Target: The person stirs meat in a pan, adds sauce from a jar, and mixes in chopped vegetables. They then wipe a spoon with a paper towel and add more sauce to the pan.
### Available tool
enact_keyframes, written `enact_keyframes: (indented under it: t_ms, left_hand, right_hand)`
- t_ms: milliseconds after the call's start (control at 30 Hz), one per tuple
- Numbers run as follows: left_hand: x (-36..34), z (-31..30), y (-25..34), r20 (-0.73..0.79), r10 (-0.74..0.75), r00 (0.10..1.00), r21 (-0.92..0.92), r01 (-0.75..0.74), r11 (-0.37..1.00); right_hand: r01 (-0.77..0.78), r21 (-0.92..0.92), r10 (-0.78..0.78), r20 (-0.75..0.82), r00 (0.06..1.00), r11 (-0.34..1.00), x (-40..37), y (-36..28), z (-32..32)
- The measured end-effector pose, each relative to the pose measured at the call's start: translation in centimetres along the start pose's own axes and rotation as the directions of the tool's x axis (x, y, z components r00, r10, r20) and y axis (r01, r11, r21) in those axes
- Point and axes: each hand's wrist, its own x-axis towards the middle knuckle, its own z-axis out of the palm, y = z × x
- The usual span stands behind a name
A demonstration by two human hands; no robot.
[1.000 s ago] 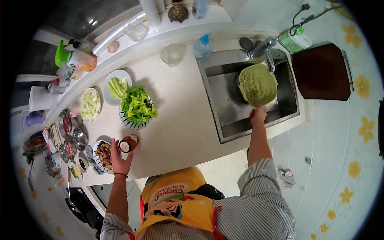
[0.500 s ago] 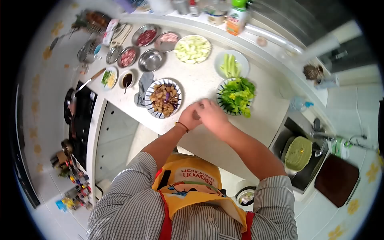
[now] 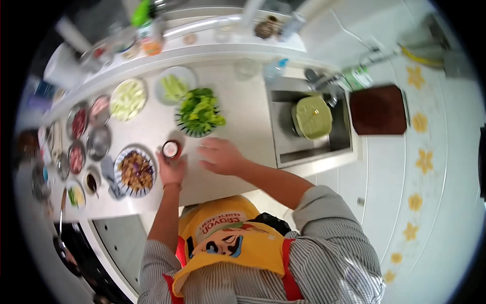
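Observation:
My left hand (image 3: 172, 171) is closed around a small jar (image 3: 171, 149) with a red rim and a pale round top, held over the counter. My right hand (image 3: 220, 156) is apart from it to the right, fingers loosely spread and holding nothing. Left of the jar lies a striped-rim plate (image 3: 120, 181) of browned chunks (image 3: 135, 171) with purple bits. Beyond my hands, a striped bowl holds leafy greens (image 3: 199, 110).
Behind the greens is a plate of pale green stalks (image 3: 174, 87). Sliced pale vegetables (image 3: 127, 100), metal bowls (image 3: 98, 143), a grey cloth (image 3: 109, 175) and a sauce cup (image 3: 92, 181) stand left. At right, a green basin (image 3: 312, 117) sits in the sink (image 3: 281, 160).
My view has swung right, toward the sink. My hands, together before, are now apart: the left has the jar, the right has drawn away with its fingers loosened.

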Motion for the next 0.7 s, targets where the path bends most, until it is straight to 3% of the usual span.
enact_keyframes:
  t_ms: [33, 67, 100, 133, 167, 233, 267, 300, 333, 367, 400, 433, 467, 500, 533, 567, 600, 633, 667, 700]
  left_hand:
    - [-1.7, -1.0, -0.4, 0.099, 0.005, 0.995, 0.005, -0.006, 1.000]
    - [-3.5, -2.4, -1.1, 0.184, 0.010, 0.983, 0.011, -0.013, 1.000]
    - [-5.9, -4.1, -2.0, 0.314, 0.060, 0.948, 0.034, -0.074, 0.997]
    - [-8.1, -5.4, 2.1, 0.424, 0.022, 0.905, 0.388, -0.203, 0.899]
    - [-11.1, -7.1, -0.5, 0.435, -0.018, 0.900, 0.267, -0.109, 0.958]
    - [-15.6, -10.0, -1.0, 0.414, -0.150, 0.898, 0.408, -0.036, 0.912]
    - [-17.3, -12.1, -1.8, 0.423, -0.264, 0.867, 0.631, -0.073, 0.772]
    - [-19.6, -15.5, -5.9, 0.319, -0.464, 0.826, 0.828, -0.006, 0.561]
    - [-21.4, -16.6, -5.8, 0.239, -0.618, 0.749, 0.909, 0.051, 0.413]
    - [-25.8, -25.3, -15.5, 0.456, -0.536, 0.710, 0.890, -0.381, 0.252]
    - [-28.2, -23.8, -11.3, 0.325, -0.623, 0.712, 0.944, -0.200, 0.263]
    - [-31.2, -26.2, -12.8, 0.390, -0.767, 0.510, 0.877, -0.460, 0.140]
    - [-33.5, -27.4, -13.4, 0.430, -0.860, 0.275, 0.704, -0.699, 0.128]
    - [-36.2, -26.3, -10.9, 0.376, -0.886, 0.270, 0.821, -0.540, 0.185]
    - [-38.1, -23.6, -9.2, 0.268, -0.900, 0.344, 0.956, -0.211, 0.204]
    - [-39.7, -20.8, -7.0, 0.163, -0.917, 0.365, 0.969, 0.116, 0.219]
    - [-40.9, -18.4, -5.7, 0.112, -0.927, 0.359, 0.928, 0.297, 0.227]
    - [-41.7, -16.4, -4.7, 0.102, -0.932, 0.349, 0.892, 0.382, 0.241]
    - [-42.2, -14.7, -3.8, 0.106, -0.932, 0.347, 0.865, 0.430, 0.258]
    - [-42.4, -13.3, -2.9, 0.113, -0.932, 0.345, 0.842, 0.464, 0.275]
  right_hand:
    - [-0.258, 0.019, 0.258, -0.023, 0.966, 0.966, -4.6, 2.9, -2.1]
    - [-0.334, -0.324, 0.401, 0.164, 0.902, 0.885, -9.1, 8.7, -3.9]
    - [-0.657, 0.114, 0.657, -0.297, 0.693, 0.745, -15.3, 14.2, -3.9]
    - [-0.824, 0.288, 0.851, -0.371, 0.373, 0.487, -17.8, 17.4, -7.8]
    - [-0.946, 0.128, 0.850, -0.486, 0.203, 0.299, -22.1, 22.8, -10.0]
    - [-0.990, 0.098, 0.862, -0.505, 0.037, 0.100, -27.1, 30.8, -13.7]
    - [-0.994, 0.097, 0.873, -0.487, -0.013, 0.040, -28.3, 34.5, -14.8]
    - [-0.993, 0.111, 0.881, -0.473, -0.014, 0.043, -29.9, 39.5, -14.8]
    - [-1.000, 0.002, 0.922, -0.388, -0.012, -0.012, -31.8, 45.3, -13.6]
    - [-0.992, -0.116, 0.955, -0.297, -0.018, -0.055, -32.9, 49.8, -12.6]
    - [-0.992, -0.115, 0.960, -0.281, -0.009, -0.043, -33.4, 53.5, -12.3]
    - [-0.992, -0.104, 0.976, -0.212, -0.042, -0.065, -33.9, 55.7, -11.3]
    - [-0.991, -0.100, 0.988, -0.133, -0.079, -0.093, -34.5, 57.0, -10.3]
    - [-0.975, 0.073, 0.975, -0.056, -0.214, -0.210, -33.3, 56.5, -10.8]
    - [-0.979, 0.064, 0.980, -0.039, -0.196, -0.194, -33.0, 57.8, -9.9]
    - [-0.984, 0.036, 0.979, -0.103, -0.178, -0.175, -33.2, 58.4, -9.6]
    - [-0.987, 0.012, 0.973, -0.163, -0.161, -0.162, -33.7, 58.9, -9.1]
    - [-0.988, 0.005, 0.978, -0.144, -0.153, -0.154, -35.1, 61.1, -8.1]
    - [-0.945, -0.326, 0.997, -0.041, 0.058, 0.042, -36.4, 63.2, -7.6]
    - [-0.763, -0.594, 0.966, 0.120, 0.228, 0.254, -37.4, 64.3, -7.2]
